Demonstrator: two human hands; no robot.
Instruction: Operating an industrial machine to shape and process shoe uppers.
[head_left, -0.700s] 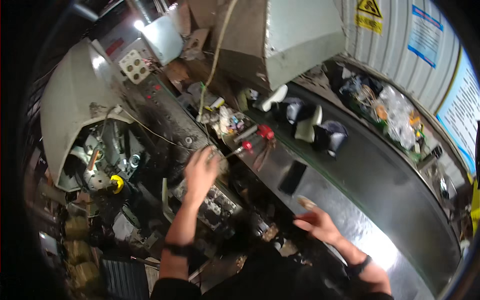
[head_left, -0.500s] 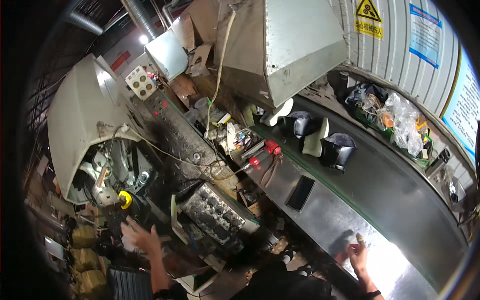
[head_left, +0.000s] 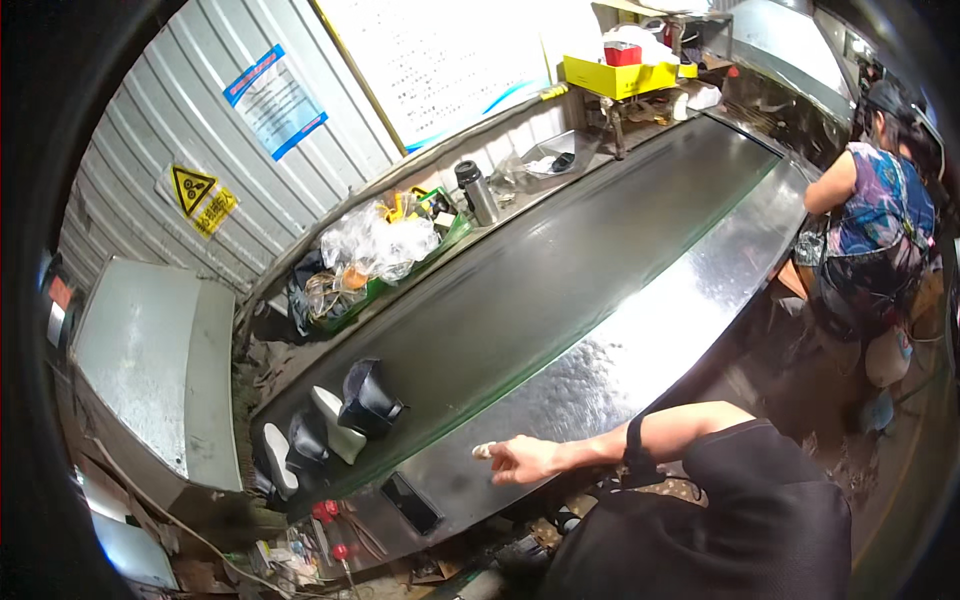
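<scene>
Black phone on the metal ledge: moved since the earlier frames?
No, apparently not: against the metal ledge, the black phone lies in the same place, still crosswise; the camera turned.

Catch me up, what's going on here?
The person's right hand is over the shiny metal ledge, fingers loosely curled with no object visible in them; the left hand is out of view. A black phone lies nearby on the ledge. White pieces and dark pieces stand on the dark surface alongside. Another person is farther off, at the right.
</scene>
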